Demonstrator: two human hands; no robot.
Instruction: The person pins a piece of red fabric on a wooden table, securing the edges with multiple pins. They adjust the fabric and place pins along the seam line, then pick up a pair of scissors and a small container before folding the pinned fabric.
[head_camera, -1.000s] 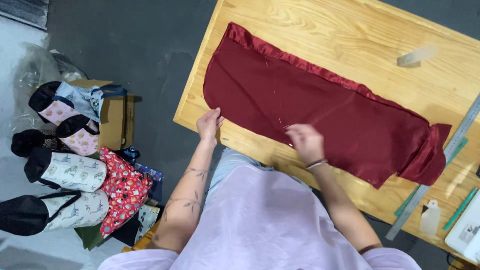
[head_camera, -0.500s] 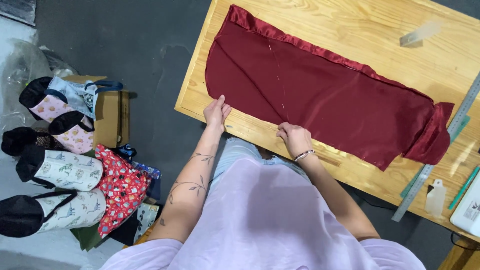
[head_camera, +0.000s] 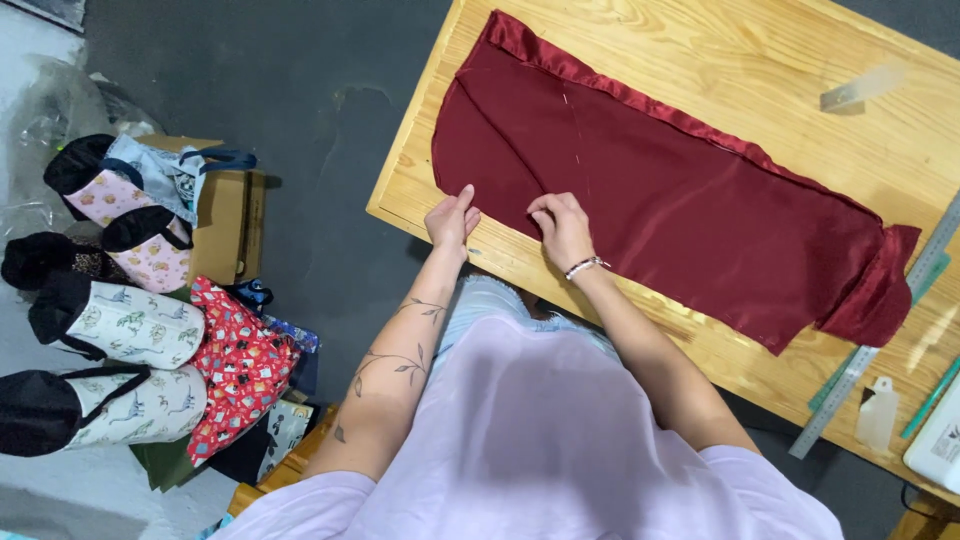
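Table: the wooden table (head_camera: 700, 60) runs out ahead of both your hands, its near edge just under your wrists.
Fabric: the dark red satin fabric (head_camera: 680, 200) lies flat on the table, stretching from your hands away to your right, where its far end is bunched up; a shinier hem runs along the side farthest from you.
Bags: a heap of printed fabric bags (head_camera: 130, 330) sits on the floor well off to the left of your left hand, beside a cardboard box (head_camera: 225, 215).
Ruler: a long metal ruler (head_camera: 870, 350) lies on the table well to the right of your right hand, past the bunched end.
Left hand: your left hand (head_camera: 452, 218) is open, fingers together, pressing flat on the fabric's near edge.
Right hand: your right hand (head_camera: 563, 228), just beside the left, has its fingers curled down onto the fabric; I cannot tell whether they pinch a fold or only press.
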